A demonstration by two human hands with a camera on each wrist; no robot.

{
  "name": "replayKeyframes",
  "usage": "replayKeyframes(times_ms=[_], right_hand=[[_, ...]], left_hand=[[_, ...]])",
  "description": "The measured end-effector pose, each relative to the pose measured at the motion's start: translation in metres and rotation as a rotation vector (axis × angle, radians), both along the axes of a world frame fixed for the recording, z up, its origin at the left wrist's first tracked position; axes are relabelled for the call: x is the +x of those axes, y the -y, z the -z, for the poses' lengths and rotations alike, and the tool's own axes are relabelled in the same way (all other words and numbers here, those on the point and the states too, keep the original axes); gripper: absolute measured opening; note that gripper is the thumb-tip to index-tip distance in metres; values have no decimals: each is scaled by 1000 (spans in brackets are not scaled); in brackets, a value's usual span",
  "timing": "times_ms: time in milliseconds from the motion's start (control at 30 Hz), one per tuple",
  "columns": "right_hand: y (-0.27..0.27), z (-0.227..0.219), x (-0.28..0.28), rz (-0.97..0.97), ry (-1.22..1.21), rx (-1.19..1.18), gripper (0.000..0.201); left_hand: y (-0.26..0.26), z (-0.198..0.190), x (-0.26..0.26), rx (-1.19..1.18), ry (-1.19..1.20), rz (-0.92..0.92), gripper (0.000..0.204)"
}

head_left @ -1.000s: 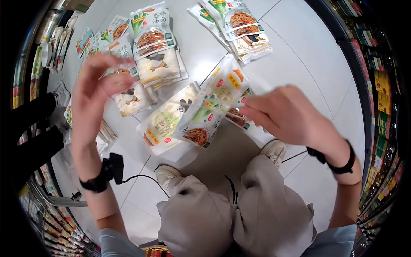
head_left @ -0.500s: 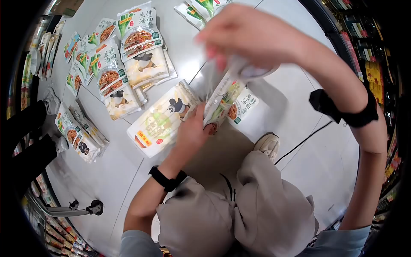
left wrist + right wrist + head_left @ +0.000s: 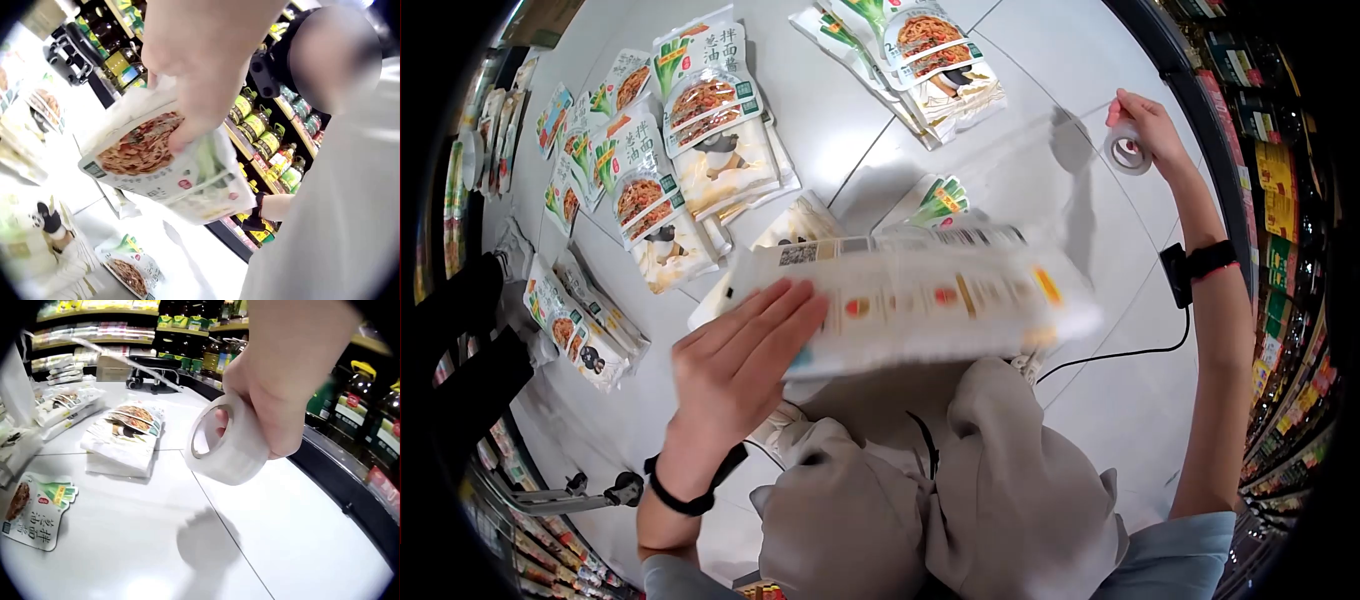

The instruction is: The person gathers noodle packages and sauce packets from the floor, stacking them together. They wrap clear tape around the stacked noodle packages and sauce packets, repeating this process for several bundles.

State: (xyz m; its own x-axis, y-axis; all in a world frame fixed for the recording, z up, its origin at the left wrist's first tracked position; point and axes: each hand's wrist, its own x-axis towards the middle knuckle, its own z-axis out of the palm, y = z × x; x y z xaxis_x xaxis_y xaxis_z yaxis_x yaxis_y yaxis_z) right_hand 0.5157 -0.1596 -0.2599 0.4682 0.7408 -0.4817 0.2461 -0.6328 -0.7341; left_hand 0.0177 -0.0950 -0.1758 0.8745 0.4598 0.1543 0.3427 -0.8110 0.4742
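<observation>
My left hand (image 3: 735,360) grips a white noodle pack (image 3: 930,310) held up over my knees, its printed back facing up in the head view. In the left wrist view the thumb presses a sauce pouch (image 3: 140,156) lying against the pack's other face. Out to the right, my right hand (image 3: 1155,130) holds a roll of clear tape (image 3: 234,459). A strip of tape (image 3: 125,359) stretches leftward across the right wrist view. On the floor below lie a loose sauce pouch (image 3: 47,512) and a noodle pack with a panda print (image 3: 25,237), partly hidden in the head view.
Noodle packs with pouches (image 3: 720,120) lie in groups at the left and far side (image 3: 950,80). Shelves of bottles (image 3: 350,394) line the right. Black wheeled legs (image 3: 570,490) stand at the left; a cable (image 3: 1120,350) hangs from the right wrist.
The left hand reached in, took hold of the noodle pack with the pouch, lifted it and turned its back upward. The right hand swung across the middle, then away right with the tape roll.
</observation>
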Motion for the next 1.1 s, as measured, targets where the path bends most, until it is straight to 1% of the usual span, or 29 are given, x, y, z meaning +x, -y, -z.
replayKeyframes(times_ms=[33, 67, 100, 133, 167, 200, 233, 267, 300, 333, 400, 433, 467, 533, 567, 600, 633, 667, 700, 733, 800, 833, 867, 933, 967, 1000, 1033, 1067, 1100], right_hand=[[6, -1, 2, -77, 61, -49, 37], [17, 9, 7, -72, 68, -114, 39], [34, 37, 20, -86, 153, -164, 41], [43, 37, 8, -65, 202, -364, 37], [69, 69, 19, -225, 379, -291, 33], [142, 172, 65, 2, 410, 251, 33], [119, 118, 31, -233, 456, -130, 34], [106, 77, -4, -142, 331, -290, 35], [121, 88, 9, -49, 358, -295, 35], [127, 80, 10, 42, 393, -251, 35], [128, 56, 15, 148, 475, -93, 36], [130, 40, 21, 111, 480, 206, 35], [117, 2, -1, 318, 293, 286, 32], [97, -75, -19, 225, 291, 444, 34], [94, -114, -9, 254, 53, 320, 35], [82, -134, -7, 246, -31, 375, 33], [65, -167, -13, 167, -262, 305, 30], [54, -166, 4, 225, -55, 376, 26], [48, -176, 32, 345, 98, 329, 23], [36, -188, 42, 354, 144, 351, 23], [11, -203, 61, 338, 174, 406, 23], [-6, -206, 74, 338, 183, 415, 23], [-13, -210, 84, 353, 205, 425, 23], [-32, -204, 111, 388, 239, 414, 23], [-32, -192, 123, 418, 274, 386, 23], [-34, -172, 137, 452, 311, 313, 24], [-26, -145, 141, 481, 355, 201, 24], [-15, -122, 126, 285, 420, -33, 22], [7, -98, 106, 346, 565, -259, 19]], left_hand=[[-4, -10, -1, 3, 3, 6, 49], [-6, -20, -2, -99, 8, -18, 44], [-7, -27, -3, -198, 14, -40, 39], [-5, -30, -4, -185, 26, -41, 39], [-2, -32, -5, -506, 12, -213, 34], [0, -32, -8, -826, 0, -381, 29], [5, -22, -12, -1030, 70, -447, 27], [6, -16, -10, -1025, 74, -457, 27], [7, -11, -5, -1293, 210, -628, 31], [5, -3, -4, -1553, 353, -801, 34], [3, 30, -11, -1493, 395, -842, 37], [1, 44, -13, -1473, 371, -885, 36], [3, 57, -16, -1459, 350, -932, 34], [7, 80, -31, -1397, 281, -928, 34], [11, 87, -39, -1381, 248, -938, 34], [12, 89, -45, -1366, 212, -940, 33], [12, 87, -48, -1369, 201, -925, 33], [12, 83, -49, -1158, 47, -821, 34], [11, 76, -49, -941, -97, -719, 36], [7, 61, -48, -936, -95, -717, 36], [-1, 28, -39, -421, -411, -336, 37], [-2, 23, -40, -350, -326, -265, 38], [-2, 19, -43, -357, -325, -261, 38], [-5, 12, -52, -468, -467, -131, 43], [-5, 11, -57, -602, -468, -159, 40], [-2, 11, -64, -604, -446, -149, 40], [3, 12, -74, -813, -430, -242, 38], [8, 14, -84, -1024, -419, -330, 36], [17, 18, -91, -1036, -410, -321, 36]])
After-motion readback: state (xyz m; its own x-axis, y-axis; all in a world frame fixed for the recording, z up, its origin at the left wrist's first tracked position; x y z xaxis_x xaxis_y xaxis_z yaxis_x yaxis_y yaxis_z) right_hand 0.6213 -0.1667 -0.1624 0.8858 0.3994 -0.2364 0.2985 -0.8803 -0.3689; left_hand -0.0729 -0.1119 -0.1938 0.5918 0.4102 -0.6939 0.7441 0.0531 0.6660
